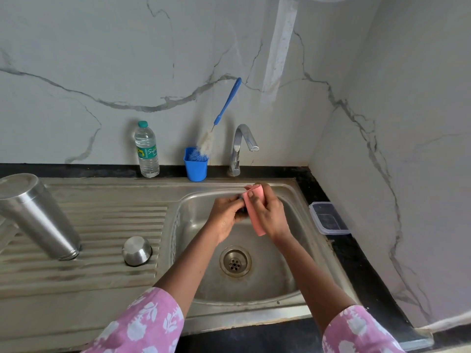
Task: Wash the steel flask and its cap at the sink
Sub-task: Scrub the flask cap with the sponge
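Observation:
The steel flask point(38, 215) stands upside down on the ribbed drainboard point(107, 273) at the left. A small steel cup-shaped cap point(136, 250) lies mouth down beside it. Over the sink basin point(280, 271), my left hand point(226, 215) grips a small dark piece point(243, 208), mostly hidden by my fingers. My right hand point(267, 212) holds a pink sponge point(254, 212) pressed against that piece.
A chrome tap point(242, 146) stands behind the basin, with no water running. A blue cup point(195, 164) holds a blue-handled bottle brush point(221, 115). A plastic water bottle point(147, 150) stands at the back left. A lidded plastic box point(328, 217) lies on the black counter, right.

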